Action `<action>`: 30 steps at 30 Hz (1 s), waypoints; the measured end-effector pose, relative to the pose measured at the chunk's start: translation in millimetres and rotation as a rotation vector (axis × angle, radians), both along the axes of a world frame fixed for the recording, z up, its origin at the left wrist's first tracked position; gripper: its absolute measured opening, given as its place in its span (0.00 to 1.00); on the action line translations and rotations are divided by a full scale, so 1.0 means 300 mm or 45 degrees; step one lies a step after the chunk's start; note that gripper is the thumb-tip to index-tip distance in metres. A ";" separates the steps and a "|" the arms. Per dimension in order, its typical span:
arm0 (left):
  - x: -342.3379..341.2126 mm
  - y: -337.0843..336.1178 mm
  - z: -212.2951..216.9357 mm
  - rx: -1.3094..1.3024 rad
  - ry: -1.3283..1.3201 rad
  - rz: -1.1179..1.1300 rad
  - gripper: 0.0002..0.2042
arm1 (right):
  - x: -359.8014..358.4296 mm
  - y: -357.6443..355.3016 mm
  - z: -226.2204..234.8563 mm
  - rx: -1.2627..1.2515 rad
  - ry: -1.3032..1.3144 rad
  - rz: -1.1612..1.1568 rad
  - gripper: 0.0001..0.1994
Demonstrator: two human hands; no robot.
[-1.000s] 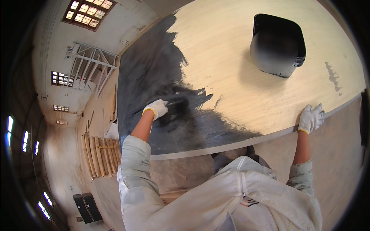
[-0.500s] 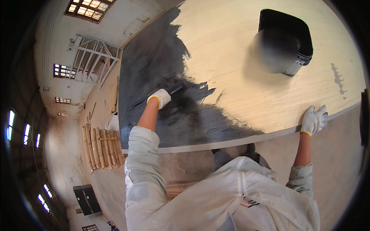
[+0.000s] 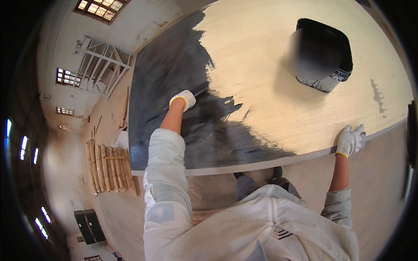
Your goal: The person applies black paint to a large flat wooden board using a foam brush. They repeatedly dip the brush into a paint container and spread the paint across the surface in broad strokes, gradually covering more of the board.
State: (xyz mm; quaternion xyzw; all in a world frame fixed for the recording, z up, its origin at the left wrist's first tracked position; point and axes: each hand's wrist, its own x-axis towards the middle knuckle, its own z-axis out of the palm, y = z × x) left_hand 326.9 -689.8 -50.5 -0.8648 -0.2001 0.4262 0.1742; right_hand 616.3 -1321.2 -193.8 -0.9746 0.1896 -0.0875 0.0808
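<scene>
My gloved left hand [image 3: 186, 100] is closed around a dark paintbrush [image 3: 201, 92], which lies low against the black-coated part of a large pale board [image 3: 252, 52]. Much of the brush is covered by the glove or blends into the wet-looking black paint [image 3: 165, 69]. My gloved right hand [image 3: 352, 140] rests on the board's near edge at the right, fingers apart and holding nothing. A black bucket [image 3: 346, 54] with paint-smeared sides stands on the bare part of the board at the far right; a blurred round patch hides much of it.
Grey spots [image 3: 378, 99] mark the board near its right end. On the floor to the left lie several long tan rolls [image 3: 109, 167]. A white metal frame [image 3: 104, 63] leans by the wall, and black cabinets [image 3: 89, 226] stand farther down.
My left hand has moved slightly up and to the right with the paintbrush over the black area. My right hand remains at the edge, its fingers a little more bent. The whole view has shifted slightly.
</scene>
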 end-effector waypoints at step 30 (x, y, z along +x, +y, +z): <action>-0.541 0.138 0.102 -0.005 -0.599 0.724 0.21 | -0.065 0.034 -0.006 -0.090 0.031 -0.075 0.35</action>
